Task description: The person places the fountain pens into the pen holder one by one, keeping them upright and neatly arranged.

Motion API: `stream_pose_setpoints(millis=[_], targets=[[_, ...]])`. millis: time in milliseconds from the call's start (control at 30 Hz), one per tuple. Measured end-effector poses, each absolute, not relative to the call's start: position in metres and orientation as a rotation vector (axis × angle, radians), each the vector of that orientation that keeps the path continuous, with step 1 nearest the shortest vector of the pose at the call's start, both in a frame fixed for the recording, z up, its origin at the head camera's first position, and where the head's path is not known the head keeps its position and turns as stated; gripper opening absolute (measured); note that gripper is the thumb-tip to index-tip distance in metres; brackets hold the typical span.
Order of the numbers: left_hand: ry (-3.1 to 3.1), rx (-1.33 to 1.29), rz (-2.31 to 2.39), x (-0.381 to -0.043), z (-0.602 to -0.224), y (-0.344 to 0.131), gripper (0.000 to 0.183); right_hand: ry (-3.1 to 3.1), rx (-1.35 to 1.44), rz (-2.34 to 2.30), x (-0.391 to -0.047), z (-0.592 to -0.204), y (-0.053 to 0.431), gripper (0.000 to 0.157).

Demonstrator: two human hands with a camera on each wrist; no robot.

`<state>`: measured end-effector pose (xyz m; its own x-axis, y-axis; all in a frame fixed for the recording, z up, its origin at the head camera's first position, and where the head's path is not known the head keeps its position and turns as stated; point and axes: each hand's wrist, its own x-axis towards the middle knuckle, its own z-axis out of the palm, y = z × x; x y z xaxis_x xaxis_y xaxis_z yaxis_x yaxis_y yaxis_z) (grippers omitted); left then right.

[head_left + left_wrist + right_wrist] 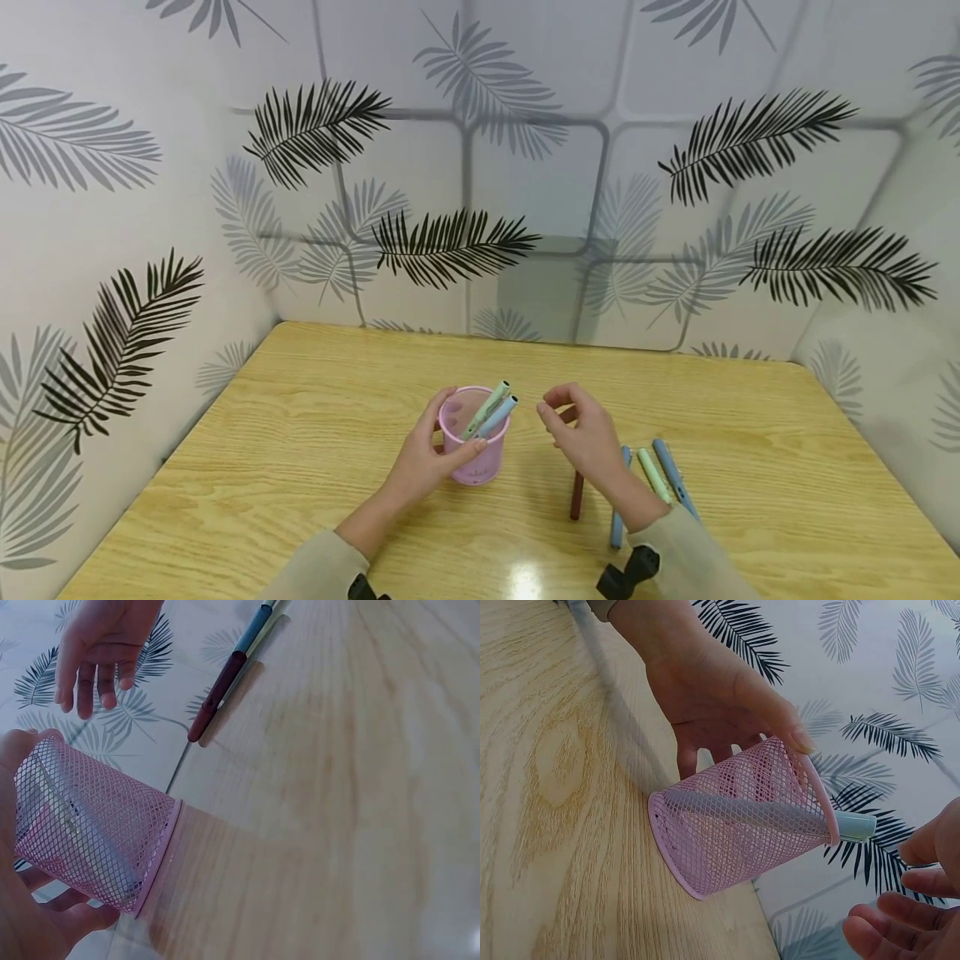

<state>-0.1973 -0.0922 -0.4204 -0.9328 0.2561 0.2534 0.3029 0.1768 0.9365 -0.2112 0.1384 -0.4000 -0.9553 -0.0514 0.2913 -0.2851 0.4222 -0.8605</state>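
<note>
My left hand (417,460) grips a pink mesh pen cup (483,468) by its side, thumb near the rim. The cup stands upright on the wooden table. Leaning inside it are a light green pen (483,412) and a light blue pen (498,416), their capped ends above the rim. To the right of the cup, my right hand (588,432) hovers with nothing in it, its fingers loosely bent. The right wrist view shows those relaxed fingers (911,919) apart from the pen ends.
Under and beside my right forearm lie a dark red pen (577,498), a blue pen (617,527), a light green pen (653,474) and a darker blue pen (670,468). Behind the wooden table (337,367) rises a wall (540,183) with leaf patterns.
</note>
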Motion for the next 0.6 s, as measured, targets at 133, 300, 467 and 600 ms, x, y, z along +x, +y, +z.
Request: stream_pose_setpoints(millis=[133,300,467,600], targets=[[-2.388,-0.549,-1.908,-0.197,-0.42,-0.092,0.075,-2.469,0.293,1.552,-0.21,-0.402,0.144,0.017],[-2.388,-0.55,-1.908,-0.197,-0.419,-0.092,0.075,-2.501,0.289,1.505,-0.208,-0.403,0.15,0.021],[-2.391,-0.562,-1.898,-0.197,-0.419,-0.091,0.076,-2.523,0.281,1.48,-0.204,-0.402,0.159,0.021],[-2.378,-0.564,-1.895,-0.197,-0.42,-0.091,0.075,-2.54,0.283,1.465,-0.201,-0.401,0.167,0.024]])
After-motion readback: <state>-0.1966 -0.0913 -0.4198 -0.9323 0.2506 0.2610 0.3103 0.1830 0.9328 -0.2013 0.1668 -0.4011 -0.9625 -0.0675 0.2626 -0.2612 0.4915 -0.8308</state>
